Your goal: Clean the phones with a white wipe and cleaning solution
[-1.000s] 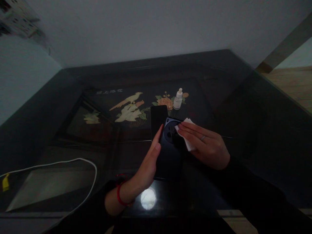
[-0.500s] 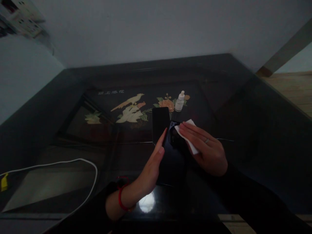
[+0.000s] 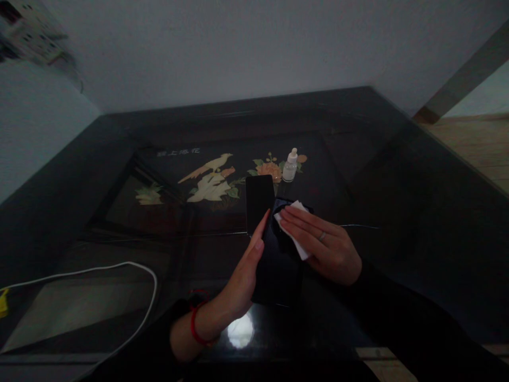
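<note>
My right hand (image 3: pixel 332 249) presses a folded white wipe (image 3: pixel 296 241) against the upper part of a dark, flat, glossy device (image 3: pixel 278 270), a phone or small tablet. The fingers lie together over the wipe, and the thumb is hidden. Along the device's left edge rests my left hand (image 3: pixel 242 278), its visible fingers stretched out and the thumb against the side. Whether other fingers reach underneath is hidden. A black phone (image 3: pixel 260 201) lies on the table just beyond the left fingertips. Behind it stands a small dropper bottle (image 3: pixel 290 167) with a white top.
The dark glossy table (image 3: pixel 222 114) carries a bird-and-flower picture (image 3: pixel 210 188) and reflects light. A white cable (image 3: pixel 139 262) loops at the left, near a yellow tag (image 3: pixel 3 303). Power sockets (image 3: pixel 35 34) are at the upper left, and a wall (image 3: pixel 238 48) borders the far edge.
My right hand has slid the wipe slightly left and down across the device. My left hand stays at its edge. The whole view has shifted slightly.
</note>
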`<state>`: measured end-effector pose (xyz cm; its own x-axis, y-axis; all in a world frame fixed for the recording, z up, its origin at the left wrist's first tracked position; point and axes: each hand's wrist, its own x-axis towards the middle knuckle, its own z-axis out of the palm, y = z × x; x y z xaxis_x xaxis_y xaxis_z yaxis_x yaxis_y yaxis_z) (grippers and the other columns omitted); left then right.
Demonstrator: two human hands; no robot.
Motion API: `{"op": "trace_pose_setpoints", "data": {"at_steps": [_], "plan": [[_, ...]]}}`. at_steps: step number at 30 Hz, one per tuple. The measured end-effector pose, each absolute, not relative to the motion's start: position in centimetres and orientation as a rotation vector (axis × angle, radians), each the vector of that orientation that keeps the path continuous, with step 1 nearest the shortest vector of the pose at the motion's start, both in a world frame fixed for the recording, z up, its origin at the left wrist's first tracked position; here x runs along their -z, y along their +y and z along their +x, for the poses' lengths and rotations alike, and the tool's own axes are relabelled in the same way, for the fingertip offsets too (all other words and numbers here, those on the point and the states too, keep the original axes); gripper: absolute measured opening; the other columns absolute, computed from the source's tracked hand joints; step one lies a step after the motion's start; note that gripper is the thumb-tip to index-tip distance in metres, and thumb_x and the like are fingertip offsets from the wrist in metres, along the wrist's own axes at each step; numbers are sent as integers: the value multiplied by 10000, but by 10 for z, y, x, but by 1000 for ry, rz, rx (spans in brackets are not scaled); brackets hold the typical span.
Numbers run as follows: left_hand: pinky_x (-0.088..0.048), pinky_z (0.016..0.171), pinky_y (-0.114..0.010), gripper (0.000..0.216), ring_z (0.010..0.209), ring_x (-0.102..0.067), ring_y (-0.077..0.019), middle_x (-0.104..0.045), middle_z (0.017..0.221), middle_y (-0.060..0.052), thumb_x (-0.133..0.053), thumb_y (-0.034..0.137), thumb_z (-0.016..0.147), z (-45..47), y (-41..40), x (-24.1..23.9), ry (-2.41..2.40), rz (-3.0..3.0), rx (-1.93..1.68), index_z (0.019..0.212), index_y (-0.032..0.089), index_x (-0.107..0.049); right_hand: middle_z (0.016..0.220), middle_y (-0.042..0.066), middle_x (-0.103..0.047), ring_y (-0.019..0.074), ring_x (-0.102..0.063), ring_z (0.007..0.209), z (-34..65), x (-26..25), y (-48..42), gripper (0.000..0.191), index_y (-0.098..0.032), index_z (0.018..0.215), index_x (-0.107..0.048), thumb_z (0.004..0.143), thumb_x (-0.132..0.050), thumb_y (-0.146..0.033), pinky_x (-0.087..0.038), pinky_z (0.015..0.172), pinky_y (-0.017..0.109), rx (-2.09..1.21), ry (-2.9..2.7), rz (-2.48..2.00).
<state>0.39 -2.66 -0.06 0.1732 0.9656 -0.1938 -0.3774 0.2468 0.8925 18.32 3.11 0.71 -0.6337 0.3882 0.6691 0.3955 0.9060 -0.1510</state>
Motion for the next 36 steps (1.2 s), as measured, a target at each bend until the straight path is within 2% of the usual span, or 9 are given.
{"op": "trace_pose_setpoints", "data": {"at_steps": [3,8,13,18,23,28,36], "plan": [[-147,1202,-364,544,1454,-214,-190,-298,1565,39,-411,487,929,4,-26,0,922,759,-1116,1441,304,-392,1225,201,-643,264,-513,1275,182,-8,30,387,-27,1269,-553,894,-463,-55,-531,1006,418,19,-2377,-471],[-116,1207,-362,520,1460,-193,-186,-293,1565,50,-409,471,935,4,-26,2,926,817,-1130,1431,313,-408,1267,195,-617,267,-503,1285,185,-6,31,446,-63,1320,-526,881,-447,-41,-510,1028,450,47,-2284,-630],[-129,1206,-368,550,1454,-214,-199,-304,1562,42,-415,497,926,4,-25,1,938,784,-1131,1443,312,-389,1213,207,-649,268,-507,1279,183,-6,29,384,-22,1254,-562,888,-451,-66,-524,1011,427,8,-2386,-443],[-121,1208,-368,539,1457,-206,-195,-300,1564,41,-425,482,927,5,-24,-2,942,755,-1142,1434,301,-405,1252,210,-624,264,-511,1278,187,-6,33,442,-49,1299,-534,867,-445,-22,-509,1025,450,46,-2301,-628],[-165,1198,-392,569,1443,-251,-216,-321,1556,21,-431,506,915,4,-24,-1,925,719,-1136,1448,312,-380,1217,206,-648,262,-514,1273,184,-5,30,399,-26,1268,-548,886,-444,-76,-532,998,421,-22,-2410,-430],[-163,1199,-372,554,1452,-223,-203,-298,1565,41,-440,498,916,4,-24,-3,944,731,-1154,1438,317,-395,1263,195,-622,253,-508,1282,189,-5,33,461,-68,1331,-508,874,-456,-39,-505,1033,438,56,-2301,-647],[-160,1200,-370,526,1448,-233,-196,-319,1555,52,-413,492,929,3,-24,1,922,721,-1171,1431,335,-401,1197,219,-655,279,-527,1263,184,-5,28,345,12,1185,-597,875,-459,-48,-530,1009,423,30,-2377,-469]]}}
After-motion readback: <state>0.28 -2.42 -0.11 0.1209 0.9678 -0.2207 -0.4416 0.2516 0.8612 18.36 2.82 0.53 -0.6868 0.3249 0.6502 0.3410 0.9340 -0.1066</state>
